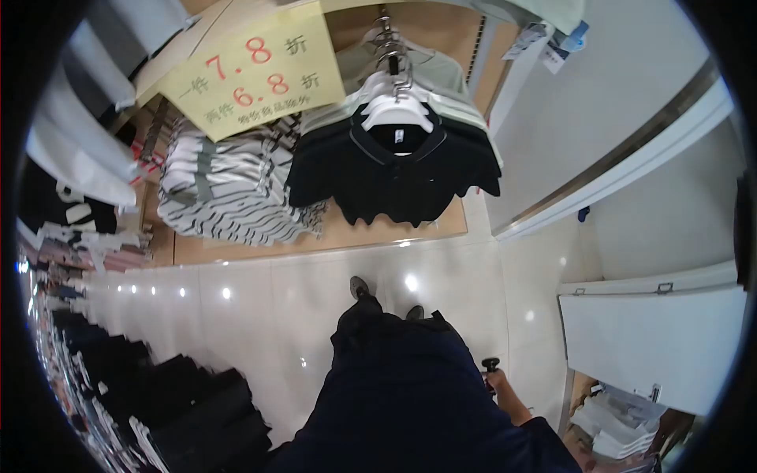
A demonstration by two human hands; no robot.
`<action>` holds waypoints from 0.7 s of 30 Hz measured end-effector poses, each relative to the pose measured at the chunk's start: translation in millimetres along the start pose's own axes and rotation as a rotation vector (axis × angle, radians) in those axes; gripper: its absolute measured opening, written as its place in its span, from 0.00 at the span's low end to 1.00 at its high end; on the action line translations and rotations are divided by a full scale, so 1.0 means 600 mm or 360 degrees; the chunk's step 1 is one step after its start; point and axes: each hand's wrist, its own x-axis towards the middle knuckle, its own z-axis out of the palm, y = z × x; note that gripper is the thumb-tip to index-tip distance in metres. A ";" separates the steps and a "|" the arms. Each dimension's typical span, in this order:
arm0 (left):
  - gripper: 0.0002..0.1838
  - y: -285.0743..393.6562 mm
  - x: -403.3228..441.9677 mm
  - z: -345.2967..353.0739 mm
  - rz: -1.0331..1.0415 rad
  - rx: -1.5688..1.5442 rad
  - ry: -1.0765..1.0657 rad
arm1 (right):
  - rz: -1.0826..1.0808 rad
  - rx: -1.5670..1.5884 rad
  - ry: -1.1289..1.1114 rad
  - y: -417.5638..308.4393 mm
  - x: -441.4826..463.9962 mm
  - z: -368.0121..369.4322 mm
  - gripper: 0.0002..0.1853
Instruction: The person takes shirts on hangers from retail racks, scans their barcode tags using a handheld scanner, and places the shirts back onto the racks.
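Observation:
My right hand (495,380) is low beside my body at the right, its fingers closed round a black object with a rounded knob on top (490,363). Most of that object is hidden, so its kind cannot be made out. No part of my left hand shows. Ahead of me, a black polo shirt (378,169) on a white hanger (396,117) fronts a row of hanging shirts. Neither hand touches these clothes.
A yellow sign (256,71) hangs before striped garments (229,185) at the left. Dark clothes (173,402) line the lower left. White cabinet panels (650,339) stand at the right, with white garments (615,426) below. Pale tiled floor (292,315) surrounds my feet.

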 end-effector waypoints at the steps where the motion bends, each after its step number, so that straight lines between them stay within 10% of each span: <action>1: 0.17 0.004 -0.012 0.020 -0.0010 -0.0059 -0.0014 | 0.0061 0.0016 -0.0002 0.017 -0.002 -0.004 0.14; 6: 0.17 0.085 0.083 -0.031 0.0225 -0.0302 0.0255 | -0.0134 -0.0269 -0.0124 -0.029 0.071 0.048 0.13; 9: 0.17 0.208 0.164 -0.183 0.0818 -0.0373 0.1139 | -0.0765 -0.0855 -0.0127 -0.152 0.129 0.116 0.17; 15: 0.19 0.467 0.028 -0.472 0.0937 -0.0111 0.0857 | -0.1106 -0.0119 -0.0259 -0.460 -0.046 0.238 0.22; 21: 0.13 0.364 0.172 -0.521 0.0928 -0.0459 0.0705 | -0.1286 -0.0038 -0.0068 -0.452 -0.119 0.287 0.20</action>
